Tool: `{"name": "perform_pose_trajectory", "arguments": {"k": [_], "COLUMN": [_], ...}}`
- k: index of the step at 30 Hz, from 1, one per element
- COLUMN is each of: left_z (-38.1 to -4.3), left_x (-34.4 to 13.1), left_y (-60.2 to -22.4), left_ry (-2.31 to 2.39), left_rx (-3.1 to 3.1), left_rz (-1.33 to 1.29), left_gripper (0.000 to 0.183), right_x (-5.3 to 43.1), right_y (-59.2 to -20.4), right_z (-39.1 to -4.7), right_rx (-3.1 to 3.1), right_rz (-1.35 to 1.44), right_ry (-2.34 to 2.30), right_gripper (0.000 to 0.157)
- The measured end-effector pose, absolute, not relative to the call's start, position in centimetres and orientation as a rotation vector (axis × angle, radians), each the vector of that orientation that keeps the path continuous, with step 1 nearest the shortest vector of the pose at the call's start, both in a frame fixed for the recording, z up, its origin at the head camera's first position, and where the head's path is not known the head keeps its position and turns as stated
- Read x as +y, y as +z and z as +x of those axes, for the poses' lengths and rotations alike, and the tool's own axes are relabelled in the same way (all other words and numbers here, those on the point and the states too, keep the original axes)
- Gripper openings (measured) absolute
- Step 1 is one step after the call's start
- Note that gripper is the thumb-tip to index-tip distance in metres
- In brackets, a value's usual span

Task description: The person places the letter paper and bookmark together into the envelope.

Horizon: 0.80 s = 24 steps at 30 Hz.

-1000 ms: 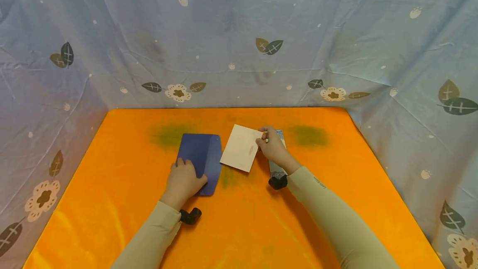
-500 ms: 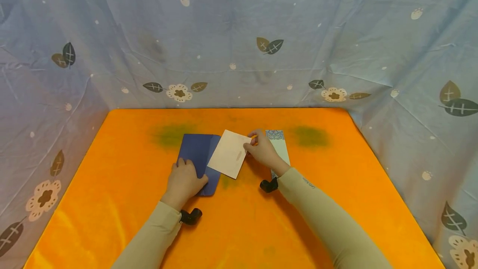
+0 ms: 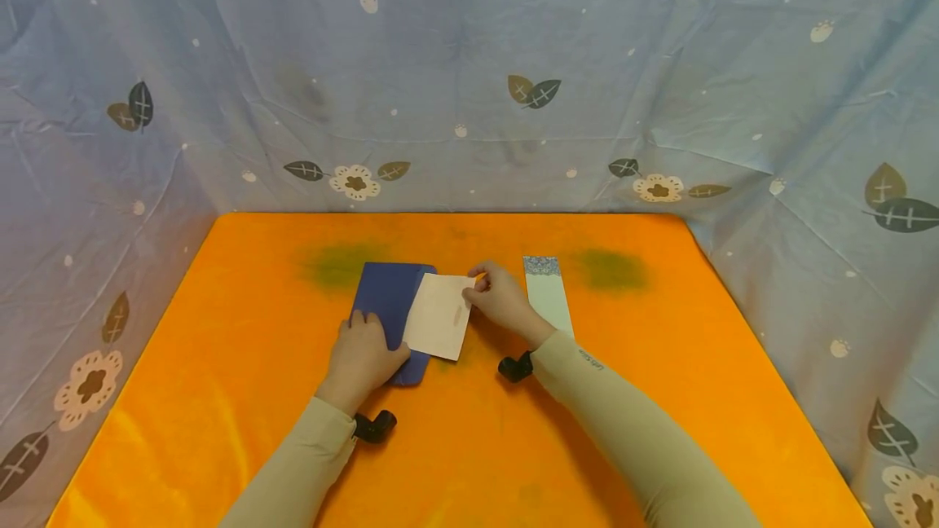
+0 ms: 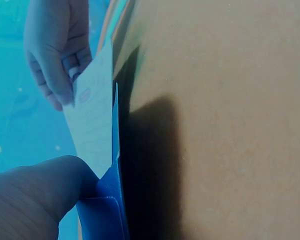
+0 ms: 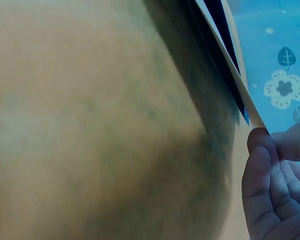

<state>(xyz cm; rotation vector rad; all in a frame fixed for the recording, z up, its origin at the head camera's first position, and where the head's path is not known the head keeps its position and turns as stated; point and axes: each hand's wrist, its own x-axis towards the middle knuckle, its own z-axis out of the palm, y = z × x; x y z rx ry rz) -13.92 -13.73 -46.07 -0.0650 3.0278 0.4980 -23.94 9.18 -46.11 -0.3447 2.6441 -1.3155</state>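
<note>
A dark blue envelope (image 3: 383,288) lies on the orange table, its flap side facing right. My left hand (image 3: 362,358) holds it, fingers over the left part and thumb at the mouth. In the left wrist view that thumb (image 4: 55,180) presses by the envelope's edge (image 4: 102,215). A white card (image 3: 438,318) with a faint mark lies over the flap. Its left edge meets the envelope's mouth; how far inside it reaches is hidden. My right hand (image 3: 502,301) pinches the card's upper right edge between thumb and fingers, also seen in the right wrist view at the card's corner (image 5: 257,120).
A pale green strip (image 3: 548,300) with a patterned blue-grey end lies right of my right hand, partly covered by the sleeve (image 3: 587,369). Patterned blue-grey cloth (image 3: 455,63) walls the orange table (image 3: 469,463) at the back and sides. Dark wrist cameras (image 3: 376,426) sit on both wrists.
My right hand has carried the white card left and slightly toward me, from beside the envelope onto its flap and mouth. The pale strip is more uncovered. My left hand has stayed put.
</note>
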Motion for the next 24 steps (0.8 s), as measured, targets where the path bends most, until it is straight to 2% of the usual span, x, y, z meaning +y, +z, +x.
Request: {"name": "perform_pose_trajectory", "arguments": {"k": [10, 18, 24], "left_z": [-14.0, -14.1, -14.2], "left_x": [-13.8, -13.8, -13.8], "left_y": [-46.4, -46.9, -46.8], "left_ry": [0.49, 0.475, 0.473], "left_rx": [3.033, 3.04, 3.052], "left_rz": [-0.064, -0.05, -0.034], "left_gripper": [0.083, 0.083, 0.083], "right_x": [8.1, 8.1, 8.1], "right_y": [-46.5, -46.5, -46.1], "right_z": [-24.1, -23.6, -23.3], "right_rx": [2.644, 2.484, 2.313], "right_rz": [-0.353, -0.238, -0.171], "right_ry": [-1.295, -1.399, -1.442], "right_gripper": [0.034, 0.048, 0.032]}}
